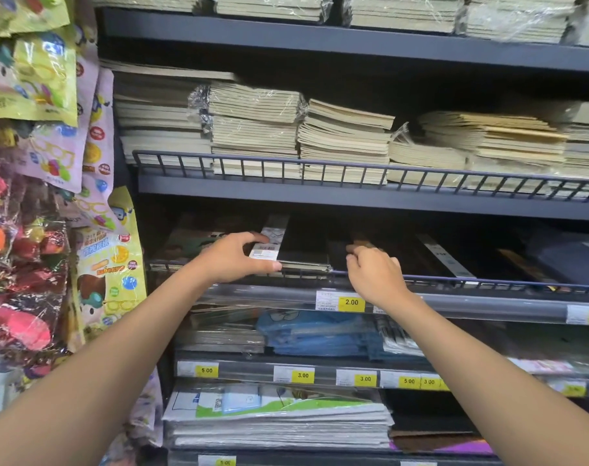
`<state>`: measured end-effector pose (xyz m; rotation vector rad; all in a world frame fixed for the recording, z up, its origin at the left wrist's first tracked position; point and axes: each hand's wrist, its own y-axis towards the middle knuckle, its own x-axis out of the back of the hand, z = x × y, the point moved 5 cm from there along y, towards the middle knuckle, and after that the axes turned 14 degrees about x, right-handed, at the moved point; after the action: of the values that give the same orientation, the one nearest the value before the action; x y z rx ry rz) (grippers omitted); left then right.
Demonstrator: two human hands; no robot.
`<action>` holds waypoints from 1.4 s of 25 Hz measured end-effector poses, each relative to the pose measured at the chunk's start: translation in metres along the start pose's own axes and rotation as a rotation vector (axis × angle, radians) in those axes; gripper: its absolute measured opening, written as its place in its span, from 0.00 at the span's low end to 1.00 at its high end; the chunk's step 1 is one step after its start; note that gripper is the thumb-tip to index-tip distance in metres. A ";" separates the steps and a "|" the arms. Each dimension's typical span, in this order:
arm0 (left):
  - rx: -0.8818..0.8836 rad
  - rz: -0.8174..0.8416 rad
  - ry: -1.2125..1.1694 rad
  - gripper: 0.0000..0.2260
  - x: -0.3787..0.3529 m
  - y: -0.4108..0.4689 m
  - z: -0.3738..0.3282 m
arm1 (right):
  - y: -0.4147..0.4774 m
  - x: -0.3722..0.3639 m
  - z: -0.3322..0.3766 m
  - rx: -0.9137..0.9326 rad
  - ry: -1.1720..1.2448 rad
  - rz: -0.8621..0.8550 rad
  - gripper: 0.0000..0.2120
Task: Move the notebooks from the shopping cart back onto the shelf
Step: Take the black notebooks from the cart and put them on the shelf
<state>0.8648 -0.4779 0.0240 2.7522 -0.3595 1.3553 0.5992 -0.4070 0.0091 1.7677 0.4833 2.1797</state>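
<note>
A black notebook (303, 243) with a white label band lies on the dark middle shelf (454, 280), on top of a small stack behind the wire rail. My left hand (234, 257) grips its near left corner, thumb under the edge and fingers on the label. My right hand (373, 267) hovers at the rail just right of that notebook, fingers curled, fingertips by a neighbouring dark notebook (360, 245); whether it holds anything is unclear. The shopping cart is out of view.
Beige exercise-book stacks (346, 139) fill the shelf above behind a wire rail. Lower shelves hold blue packs (313, 334) and white-green pads (279, 418), with yellow price tags (352, 302). Hanging toy and snack packets (44, 196) crowd the left side.
</note>
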 end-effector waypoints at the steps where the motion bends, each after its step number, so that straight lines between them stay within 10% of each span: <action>1: -0.003 -0.047 0.052 0.34 -0.001 -0.002 0.000 | 0.000 0.000 0.001 -0.001 0.000 -0.002 0.20; 20: 0.030 -0.272 0.314 0.32 -0.011 -0.015 -0.017 | 0.003 -0.004 0.005 0.013 -0.007 0.105 0.20; 35: 0.198 0.115 0.508 0.41 0.081 -0.105 -0.075 | -0.017 0.135 0.060 0.000 0.015 0.544 0.31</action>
<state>0.8783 -0.3799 0.1394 2.4216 -0.3691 2.1456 0.6304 -0.3295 0.1322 2.0664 -0.0080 2.5331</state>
